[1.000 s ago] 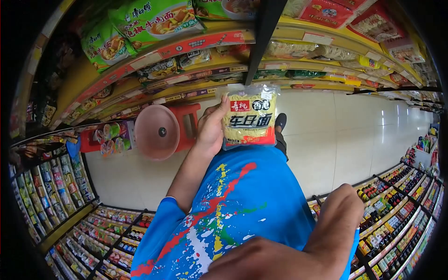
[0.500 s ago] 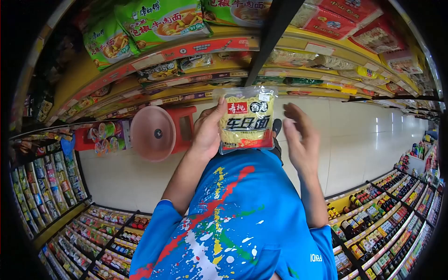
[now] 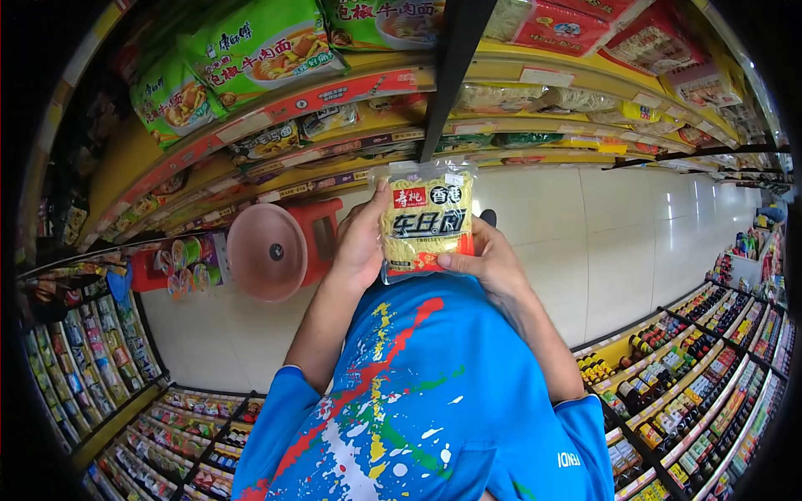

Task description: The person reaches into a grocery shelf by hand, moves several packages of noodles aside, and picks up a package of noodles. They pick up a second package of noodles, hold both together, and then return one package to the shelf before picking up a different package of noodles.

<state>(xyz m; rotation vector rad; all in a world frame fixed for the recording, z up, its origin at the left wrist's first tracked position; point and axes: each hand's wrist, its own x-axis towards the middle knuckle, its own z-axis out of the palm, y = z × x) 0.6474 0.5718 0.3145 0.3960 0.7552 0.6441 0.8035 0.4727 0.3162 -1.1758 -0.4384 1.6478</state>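
A clear packet of yellow noodles (image 3: 424, 221) with red and black lettering is held upright in front of the blue shirt, its printed face toward the camera. My left hand (image 3: 363, 238) grips its left edge, thumb on the front near the top. At the lower right, my right hand (image 3: 493, 261) holds the packet with the thumb across the red part of the print; its other fingers are hidden behind the packet.
Shelves (image 3: 334, 92) with green noodle bags (image 3: 259, 52) and red packages (image 3: 560, 29) stand ahead. A pink basin (image 3: 267, 252) rests on a red stool (image 3: 322, 238) at left. Shelves of bottles (image 3: 660, 384) stand at lower right, more shelves at lower left.
My right hand has moved left from beside the packet and now grips its lower right side. The packet and my left hand have shifted slightly left in view.
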